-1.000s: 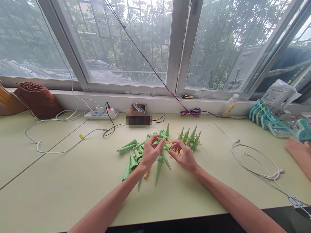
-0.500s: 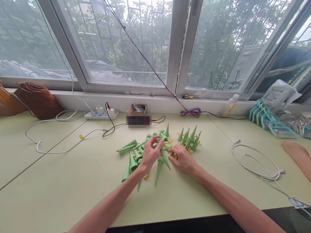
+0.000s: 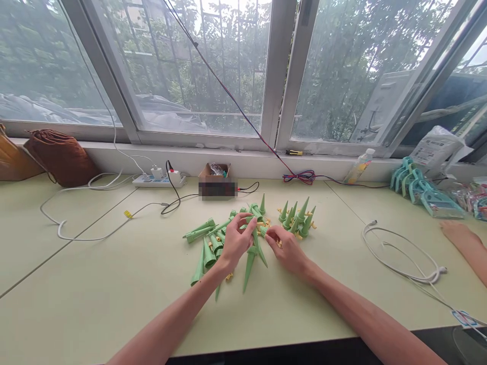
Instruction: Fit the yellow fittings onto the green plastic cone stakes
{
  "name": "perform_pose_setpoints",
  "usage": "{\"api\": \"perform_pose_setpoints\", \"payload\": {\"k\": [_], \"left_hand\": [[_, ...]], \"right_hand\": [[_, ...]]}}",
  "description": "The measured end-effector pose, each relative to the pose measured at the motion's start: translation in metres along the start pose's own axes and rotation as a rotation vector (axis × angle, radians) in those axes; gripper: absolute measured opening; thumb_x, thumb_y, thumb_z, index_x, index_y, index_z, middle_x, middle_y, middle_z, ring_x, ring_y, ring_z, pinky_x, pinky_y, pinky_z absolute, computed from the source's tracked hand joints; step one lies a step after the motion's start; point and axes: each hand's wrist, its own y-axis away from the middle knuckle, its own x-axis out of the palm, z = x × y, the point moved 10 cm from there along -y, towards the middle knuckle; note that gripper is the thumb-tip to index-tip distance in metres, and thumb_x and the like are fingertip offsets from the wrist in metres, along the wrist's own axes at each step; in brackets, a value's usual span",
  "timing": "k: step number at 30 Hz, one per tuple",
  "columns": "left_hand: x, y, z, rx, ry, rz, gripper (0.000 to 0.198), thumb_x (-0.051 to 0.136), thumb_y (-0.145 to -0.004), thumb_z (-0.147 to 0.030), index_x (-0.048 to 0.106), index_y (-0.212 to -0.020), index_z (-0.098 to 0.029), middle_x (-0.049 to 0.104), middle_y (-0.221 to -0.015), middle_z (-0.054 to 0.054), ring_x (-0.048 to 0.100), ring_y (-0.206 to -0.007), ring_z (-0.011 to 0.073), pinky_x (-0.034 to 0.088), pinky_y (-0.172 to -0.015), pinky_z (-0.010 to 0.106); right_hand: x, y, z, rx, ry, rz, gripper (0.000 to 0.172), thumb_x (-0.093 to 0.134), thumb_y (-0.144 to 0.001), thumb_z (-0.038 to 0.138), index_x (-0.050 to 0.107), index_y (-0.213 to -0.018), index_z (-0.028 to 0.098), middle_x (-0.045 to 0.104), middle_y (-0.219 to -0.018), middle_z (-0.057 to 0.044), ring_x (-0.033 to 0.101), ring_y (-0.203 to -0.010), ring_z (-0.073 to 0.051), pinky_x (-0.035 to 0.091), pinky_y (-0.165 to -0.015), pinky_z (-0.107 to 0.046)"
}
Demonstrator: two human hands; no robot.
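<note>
My left hand [image 3: 240, 241] is closed on a green plant watering spike [image 3: 260, 248], a hollow plastic cone whose tip slants down to the right. My right hand [image 3: 287, 249] sits just right of it, thumb and fingers pinched together close to small yellow valve pieces [image 3: 268, 223]; what the fingertips hold is hidden. Loose green spikes [image 3: 208, 256] lie heaped around and under my left hand. One more spike [image 3: 249, 269] points toward the front edge. Beyond my right hand, several spikes [image 3: 303, 209] with yellow valves stand tip up in a cluster.
A small cardboard box [image 3: 215, 171] and a power strip [image 3: 159, 180] stand along the window side. Coiled cables [image 3: 300, 176], a bottle [image 3: 358, 166] and teal hangers [image 3: 414, 185] are further right. A white cable [image 3: 399, 274] loops near another person's hand [image 3: 460, 233].
My right hand has lifted slightly and shifted a little right, its fingers now pinched closer to the spike. My left hand stays in place with the spike.
</note>
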Motion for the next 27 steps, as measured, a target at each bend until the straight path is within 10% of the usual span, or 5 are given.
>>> {"api": "perform_pose_setpoints", "payload": {"k": [27], "left_hand": [[0.010, 0.003, 0.007, -0.047, -0.023, 0.055, 0.038, 0.069, -0.083, -0.049, 0.055, -0.102, -0.019, 0.051, -0.067, -0.005, 0.044, -0.038, 0.0052, 0.031, -0.033, 0.018]], "right_hand": [[-0.024, 0.006, 0.011, -0.021, -0.208, -0.190, 0.018, 0.044, -0.100, 0.034, 0.056, -0.107, 0.023, 0.067, -0.089, -0.006, 0.069, -0.080, -0.020, 0.059, -0.071, -0.033]]}}
